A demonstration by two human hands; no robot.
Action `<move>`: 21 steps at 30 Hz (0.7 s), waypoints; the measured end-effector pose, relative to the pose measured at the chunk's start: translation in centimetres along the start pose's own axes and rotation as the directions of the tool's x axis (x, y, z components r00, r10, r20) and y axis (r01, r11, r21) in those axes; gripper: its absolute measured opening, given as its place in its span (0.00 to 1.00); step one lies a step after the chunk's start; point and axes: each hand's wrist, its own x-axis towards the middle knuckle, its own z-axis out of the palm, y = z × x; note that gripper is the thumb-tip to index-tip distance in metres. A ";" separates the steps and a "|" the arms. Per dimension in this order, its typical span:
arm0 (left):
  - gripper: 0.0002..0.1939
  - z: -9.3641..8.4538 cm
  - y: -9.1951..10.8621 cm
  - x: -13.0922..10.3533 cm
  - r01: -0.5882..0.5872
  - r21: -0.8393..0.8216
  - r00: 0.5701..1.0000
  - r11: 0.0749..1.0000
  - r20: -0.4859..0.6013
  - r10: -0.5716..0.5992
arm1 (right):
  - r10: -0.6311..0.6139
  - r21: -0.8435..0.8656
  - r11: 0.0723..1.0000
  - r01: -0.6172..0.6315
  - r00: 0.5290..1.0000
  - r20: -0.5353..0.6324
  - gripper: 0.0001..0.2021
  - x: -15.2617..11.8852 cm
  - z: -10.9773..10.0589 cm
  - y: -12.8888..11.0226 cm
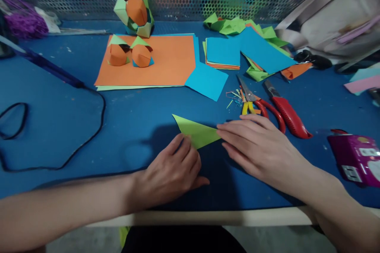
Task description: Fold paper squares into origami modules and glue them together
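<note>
A light green piece of paper (pixel 199 131), folded into a triangle, lies on the blue table in front of me. My left hand (pixel 178 164) is closed with its fingertips pinching the lower left edge of this paper. The fingers of my right hand (pixel 255 146) are stretched out, their tips touching the right corner of the green paper. Just beyond my right hand are scissors (pixel 264 106) with red handles and a red-handled utility knife (pixel 289 116). Small paper scraps (pixel 234 97) lie by the scissor blades.
Orange sheets (pixel 169 59) bear two small folded paper shapes (pixel 130 53). Behind stands a folded paper ball (pixel 138 12). A blue sheet (pixel 208 81), a stack of squares (pixel 224 52) and green folded pieces (pixel 228 25) lie rightward. A glue gun (pixel 53 67) trails its cord left; a purple box (pixel 356 158) sits right.
</note>
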 end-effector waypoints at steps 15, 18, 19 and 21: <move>0.26 0.6 0.4 0.0 -0.022 -0.026 0.998 0.999 -0.057 0.020 | -0.309 0.600 0.795 0.088 0.910 0.276 0.42 3.7 5.3 0.0; 0.28 0.8 0.4 -0.1 -0.024 -0.029 0.998 0.999 -0.050 0.022 | -0.308 0.590 0.802 0.092 0.911 0.276 0.43 4.1 5.6 0.2; 0.28 0.8 0.4 -0.2 -0.026 -0.023 0.999 0.999 -0.044 0.025 | -0.307 0.589 0.803 0.091 0.910 0.278 0.43 4.2 5.7 0.2; 0.29 0.9 0.4 -0.2 -0.030 -0.011 0.999 1.000 -0.038 0.029 | -0.306 0.587 0.805 0.087 0.909 0.284 0.44 4.5 5.8 0.2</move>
